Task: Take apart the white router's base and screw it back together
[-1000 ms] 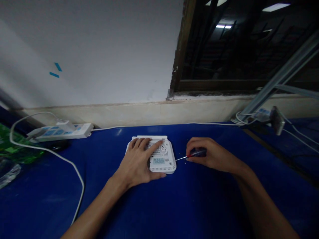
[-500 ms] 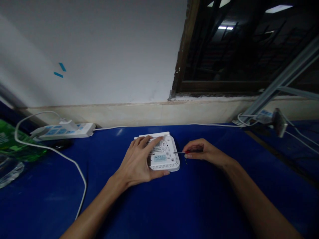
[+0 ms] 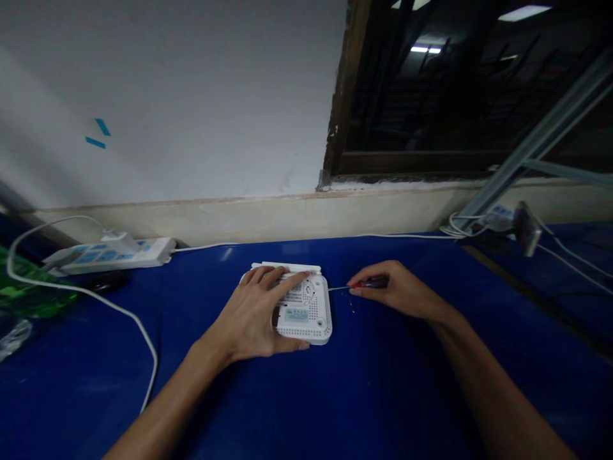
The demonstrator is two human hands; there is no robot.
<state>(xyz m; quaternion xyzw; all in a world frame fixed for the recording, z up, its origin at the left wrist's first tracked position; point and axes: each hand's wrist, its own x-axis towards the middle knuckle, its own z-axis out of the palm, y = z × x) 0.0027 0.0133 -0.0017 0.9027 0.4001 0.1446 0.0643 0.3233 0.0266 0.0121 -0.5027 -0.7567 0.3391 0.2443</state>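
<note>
A white router (image 3: 313, 313) lies bottom side up on the blue table, with its vent holes, a label and a folded antenna (image 3: 306, 267) showing. Spread across its left part, my left hand (image 3: 258, 313) grips it, thumb along the near edge and fingers over the top; that side is hidden. My right hand (image 3: 395, 291) is closed round the dark and red handle of a screwdriver (image 3: 371, 283). The thin shaft points left, and its tip meets the router's right side edge. Several tiny screws or bits (image 3: 353, 311) lie by the right hand.
A white power strip (image 3: 153, 252) with a plug and white cable (image 3: 119, 312) sits at the left, near a dark mouse-like object (image 3: 108, 281) and a green bottle or bag (image 3: 38, 294). A metal brace (image 3: 522, 156), cables and a small stand-like device (image 3: 527, 230) occupy the right.
The screwdriver tip has shifted from over the router's underside to its right side edge, and more of the handle shows. The router is turned slightly; the whole view has shifted a little.
</note>
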